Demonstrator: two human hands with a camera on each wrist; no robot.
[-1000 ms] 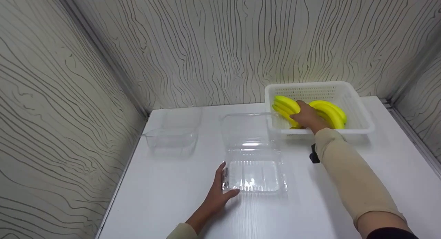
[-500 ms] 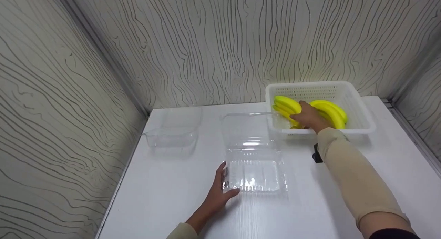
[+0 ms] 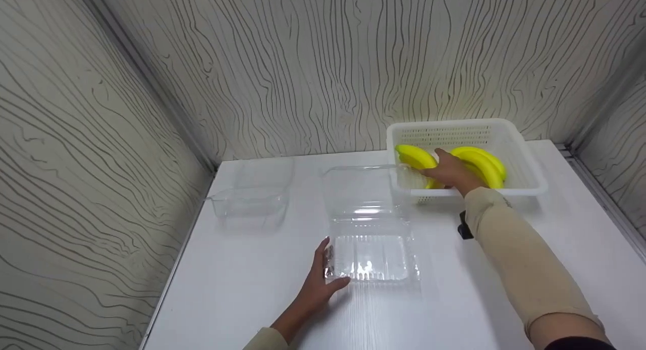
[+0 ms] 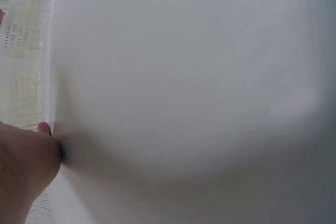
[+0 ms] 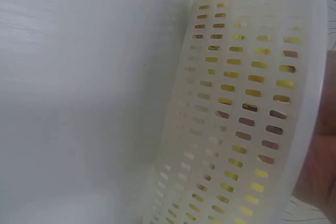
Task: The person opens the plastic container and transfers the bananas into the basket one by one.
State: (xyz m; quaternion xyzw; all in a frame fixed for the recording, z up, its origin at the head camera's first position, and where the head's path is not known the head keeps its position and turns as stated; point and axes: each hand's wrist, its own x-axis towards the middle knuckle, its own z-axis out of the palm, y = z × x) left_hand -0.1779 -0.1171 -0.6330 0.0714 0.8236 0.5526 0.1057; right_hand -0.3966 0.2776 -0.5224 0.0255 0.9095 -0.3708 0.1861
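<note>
In the head view my left hand [image 3: 318,282] holds the front left corner of an open clear plastic clamshell box [image 3: 371,259], thumb at its front edge and fingers along its left side. In the left wrist view only part of this hand [image 4: 26,163] shows. My right hand [image 3: 451,170] reaches into a white plastic basket [image 3: 467,192] at the back right and grips a bunch of yellow bananas [image 3: 416,156], its thumb to the left. Beside that hand, on the right, lies another bunch of bananas [image 3: 482,165]. The right wrist view shows yellow through the slots of the basket wall [image 5: 247,85].
A second clear plastic box [image 3: 250,203] stands open at the back left of the white table [image 3: 242,289]. Patterned panels [image 3: 303,72] rise behind and to the left. A small black object [image 3: 465,226] shows beside the right sleeve.
The left banana bunch has turned under my right hand, so that one banana shows plainly where several showed side by side. My left hand and the clamshell box stay in place.
</note>
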